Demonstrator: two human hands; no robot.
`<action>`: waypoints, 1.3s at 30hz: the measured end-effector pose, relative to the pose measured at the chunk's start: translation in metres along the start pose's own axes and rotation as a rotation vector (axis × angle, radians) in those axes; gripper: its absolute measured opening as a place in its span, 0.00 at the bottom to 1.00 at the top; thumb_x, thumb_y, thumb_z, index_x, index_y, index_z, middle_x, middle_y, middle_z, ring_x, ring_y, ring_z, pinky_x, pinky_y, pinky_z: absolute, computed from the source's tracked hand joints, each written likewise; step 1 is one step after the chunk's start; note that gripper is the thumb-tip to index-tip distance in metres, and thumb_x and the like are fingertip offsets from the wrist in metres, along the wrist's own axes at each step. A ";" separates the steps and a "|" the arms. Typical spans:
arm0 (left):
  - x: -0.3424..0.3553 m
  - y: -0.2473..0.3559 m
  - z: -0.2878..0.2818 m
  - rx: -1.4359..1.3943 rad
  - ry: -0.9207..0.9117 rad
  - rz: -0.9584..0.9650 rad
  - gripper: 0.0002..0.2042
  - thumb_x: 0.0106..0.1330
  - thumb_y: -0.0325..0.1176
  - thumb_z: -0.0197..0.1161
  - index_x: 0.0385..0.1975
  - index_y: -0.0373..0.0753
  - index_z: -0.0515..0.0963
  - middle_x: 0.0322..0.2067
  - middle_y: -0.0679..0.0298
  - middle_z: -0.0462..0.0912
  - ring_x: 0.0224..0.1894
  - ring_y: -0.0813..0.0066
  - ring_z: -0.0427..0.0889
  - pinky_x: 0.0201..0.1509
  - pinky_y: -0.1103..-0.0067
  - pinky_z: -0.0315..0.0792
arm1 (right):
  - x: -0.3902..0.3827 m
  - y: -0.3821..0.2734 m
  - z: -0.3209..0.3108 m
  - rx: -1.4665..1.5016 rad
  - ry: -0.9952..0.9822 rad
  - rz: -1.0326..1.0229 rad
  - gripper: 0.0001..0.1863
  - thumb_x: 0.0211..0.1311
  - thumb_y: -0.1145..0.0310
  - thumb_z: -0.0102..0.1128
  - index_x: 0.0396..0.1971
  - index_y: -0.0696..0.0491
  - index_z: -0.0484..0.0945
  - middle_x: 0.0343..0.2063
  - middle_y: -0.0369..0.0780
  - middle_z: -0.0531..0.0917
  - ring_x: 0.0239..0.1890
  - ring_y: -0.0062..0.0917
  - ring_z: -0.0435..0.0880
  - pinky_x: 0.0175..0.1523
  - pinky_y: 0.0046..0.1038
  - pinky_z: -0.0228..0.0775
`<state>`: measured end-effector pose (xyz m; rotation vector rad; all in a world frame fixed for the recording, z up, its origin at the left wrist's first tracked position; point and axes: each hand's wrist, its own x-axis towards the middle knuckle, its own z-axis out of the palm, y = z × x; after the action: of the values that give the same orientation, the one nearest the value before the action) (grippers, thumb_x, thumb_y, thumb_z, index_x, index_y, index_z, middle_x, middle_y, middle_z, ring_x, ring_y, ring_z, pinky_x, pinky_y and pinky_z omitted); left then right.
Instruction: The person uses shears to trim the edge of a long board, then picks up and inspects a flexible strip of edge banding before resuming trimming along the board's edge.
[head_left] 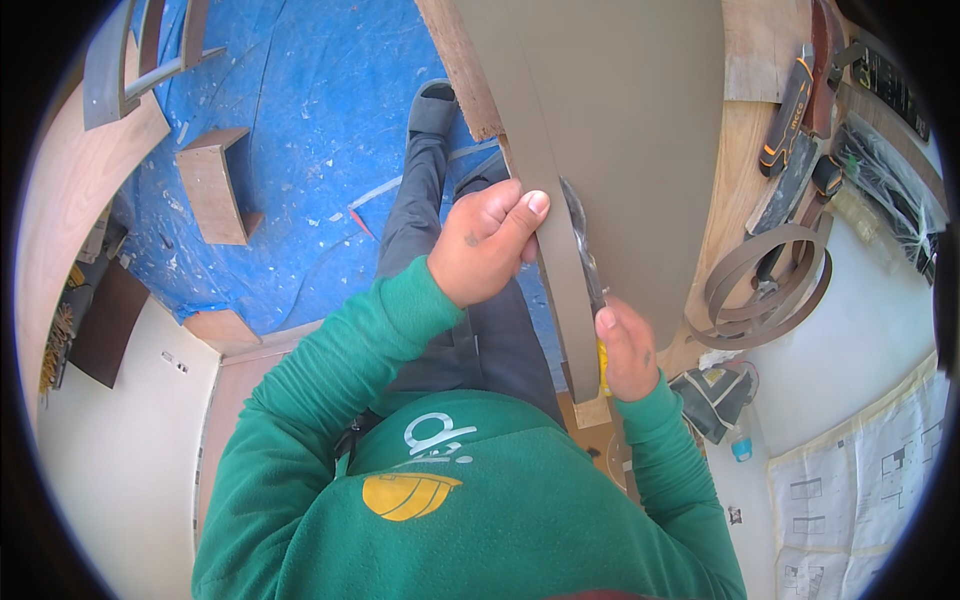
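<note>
Grey-brown strip lies pinched in the left hand's closed fingers, seemingly for steadiness, while the right's curl snugly round a bladed tool pointing near eleven o'clock.

Speckled blue floor sheet beside white wall

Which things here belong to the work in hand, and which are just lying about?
Apparently in use:
grey-brown strip, pinched by the left hand
dark blade tool, in the right hand
broad board

Apparently lying about:
coiled strips
black-and-orange tool
angled wooden piece, on the blue sheet
</note>
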<state>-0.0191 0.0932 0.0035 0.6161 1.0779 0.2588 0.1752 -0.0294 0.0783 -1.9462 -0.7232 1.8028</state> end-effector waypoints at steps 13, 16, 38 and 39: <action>-0.001 0.001 0.001 -0.008 -0.007 -0.004 0.19 0.80 0.46 0.51 0.31 0.37 0.75 0.20 0.67 0.76 0.20 0.84 0.72 0.23 0.82 0.66 | 0.001 0.001 0.000 0.000 0.007 -0.005 0.24 0.78 0.52 0.48 0.29 0.58 0.70 0.22 0.33 0.65 0.27 0.18 0.61 0.32 0.27 0.57; -0.001 0.000 0.000 -0.009 -0.002 -0.012 0.19 0.81 0.46 0.51 0.32 0.38 0.75 0.20 0.67 0.76 0.20 0.84 0.71 0.23 0.82 0.66 | 0.002 -0.002 0.001 0.023 -0.002 0.003 0.24 0.78 0.51 0.48 0.30 0.59 0.72 0.22 0.33 0.65 0.27 0.19 0.61 0.32 0.27 0.57; -0.009 0.005 0.002 -0.057 -0.046 -0.030 0.20 0.80 0.48 0.51 0.35 0.37 0.78 0.22 0.68 0.76 0.22 0.85 0.72 0.25 0.82 0.67 | 0.007 -0.005 0.002 0.020 -0.014 -0.002 0.25 0.78 0.50 0.47 0.33 0.60 0.73 0.24 0.33 0.69 0.29 0.19 0.64 0.35 0.27 0.60; -0.010 0.006 0.001 -0.058 -0.049 -0.030 0.20 0.81 0.48 0.51 0.36 0.37 0.78 0.22 0.68 0.76 0.22 0.85 0.72 0.25 0.82 0.67 | 0.009 -0.008 0.002 0.029 -0.018 0.000 0.25 0.78 0.50 0.46 0.35 0.60 0.74 0.24 0.34 0.69 0.29 0.19 0.64 0.35 0.27 0.60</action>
<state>-0.0220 0.0926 0.0152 0.5518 1.0288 0.2469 0.1724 -0.0182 0.0756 -1.9141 -0.6982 1.8229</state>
